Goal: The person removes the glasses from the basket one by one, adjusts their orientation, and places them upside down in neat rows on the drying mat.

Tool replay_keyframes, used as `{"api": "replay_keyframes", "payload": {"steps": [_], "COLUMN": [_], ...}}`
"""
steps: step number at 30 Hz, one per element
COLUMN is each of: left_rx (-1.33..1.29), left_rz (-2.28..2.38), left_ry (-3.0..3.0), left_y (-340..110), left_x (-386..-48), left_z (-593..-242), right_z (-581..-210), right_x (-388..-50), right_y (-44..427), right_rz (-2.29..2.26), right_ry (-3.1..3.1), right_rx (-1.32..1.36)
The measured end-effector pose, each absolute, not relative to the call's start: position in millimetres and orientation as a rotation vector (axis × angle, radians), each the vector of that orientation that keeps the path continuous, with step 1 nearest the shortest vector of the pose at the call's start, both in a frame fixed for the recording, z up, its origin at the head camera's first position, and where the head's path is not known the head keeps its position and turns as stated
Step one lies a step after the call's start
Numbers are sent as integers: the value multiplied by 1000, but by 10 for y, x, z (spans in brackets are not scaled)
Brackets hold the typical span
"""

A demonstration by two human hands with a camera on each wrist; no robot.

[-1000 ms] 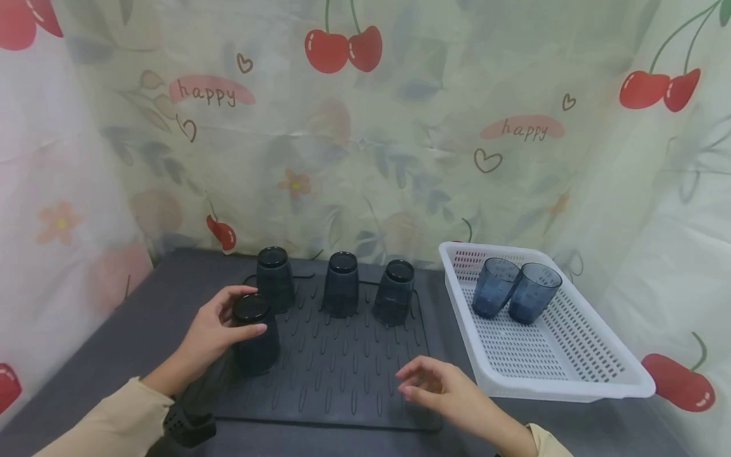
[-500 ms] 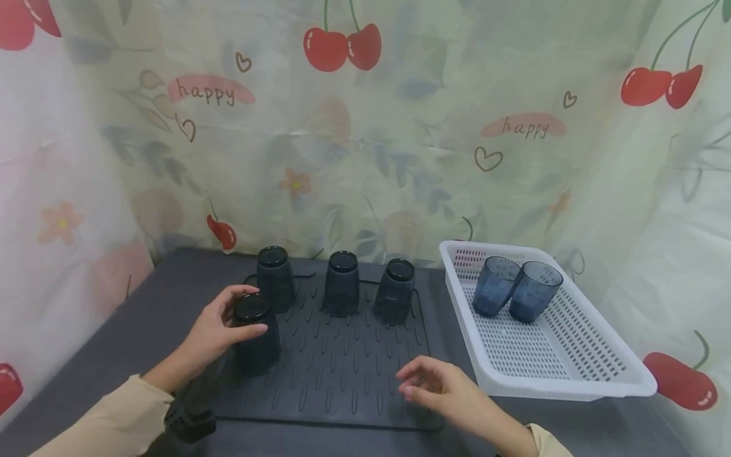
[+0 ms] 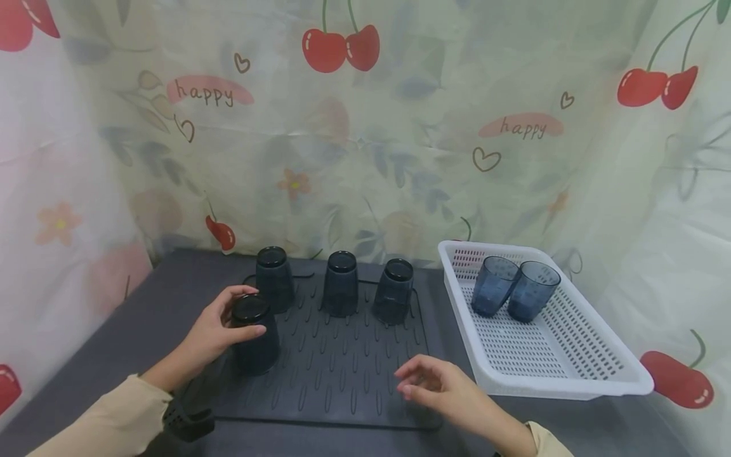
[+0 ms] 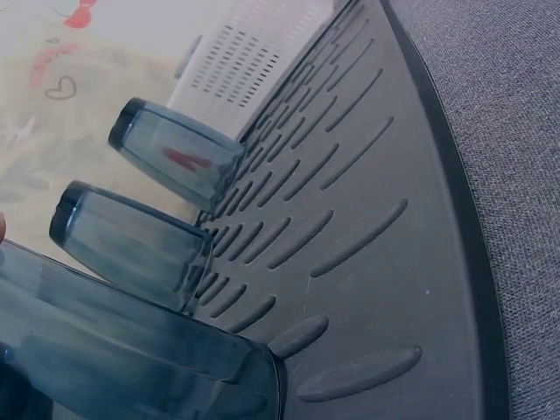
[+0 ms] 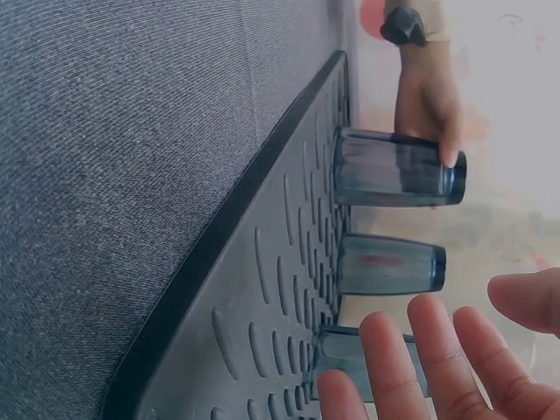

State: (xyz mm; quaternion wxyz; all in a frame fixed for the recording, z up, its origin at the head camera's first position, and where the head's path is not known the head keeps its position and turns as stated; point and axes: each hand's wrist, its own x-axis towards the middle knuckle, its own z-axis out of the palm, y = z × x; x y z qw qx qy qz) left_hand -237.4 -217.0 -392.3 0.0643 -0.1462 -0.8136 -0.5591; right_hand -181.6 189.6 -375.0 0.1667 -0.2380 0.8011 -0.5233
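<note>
Head view: the left hand (image 3: 216, 325) is gripping an upturned glass (image 3: 256, 346), near left; three upturned glasses (image 3: 341, 289) are standing far, two glasses (image 3: 533, 295) remaining in the right basket (image 3: 571, 388). Left wrist: that glass is touching the mat (image 4: 411, 293). Right wrist: the right hand (image 5: 442, 359) is hovering, relaxed, empty.

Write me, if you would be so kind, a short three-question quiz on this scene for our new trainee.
1. Multiple choice: How many glasses are inside the white basket?
(a) one
(b) two
(c) four

2. True or false: The three back-row glasses stand upside down on the dark mat.

3. Fill in the blank: The left hand holds the front glass, while the right hand holds ____.

Key:
1. b
2. True
3. Nothing
</note>
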Motion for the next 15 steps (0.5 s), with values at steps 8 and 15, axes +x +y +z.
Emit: {"api": "replay_keyframes", "payload": {"steps": [8,15], "left_rx": [-439,-436], "left_rz": [-1673,-1674], "left_ry": [-2461,-2455], "left_y": [-2156,-2151], "left_x": [-2361,-2348], "left_z": [-3909,-3901], "right_z": [-3729,-3657], "right_x": [-1819,-1815], "right_y": [1904,1900], "right_rz": [-1475,-1481], "right_ry": [2303,2325], "right_rx": [-667,-679]}}
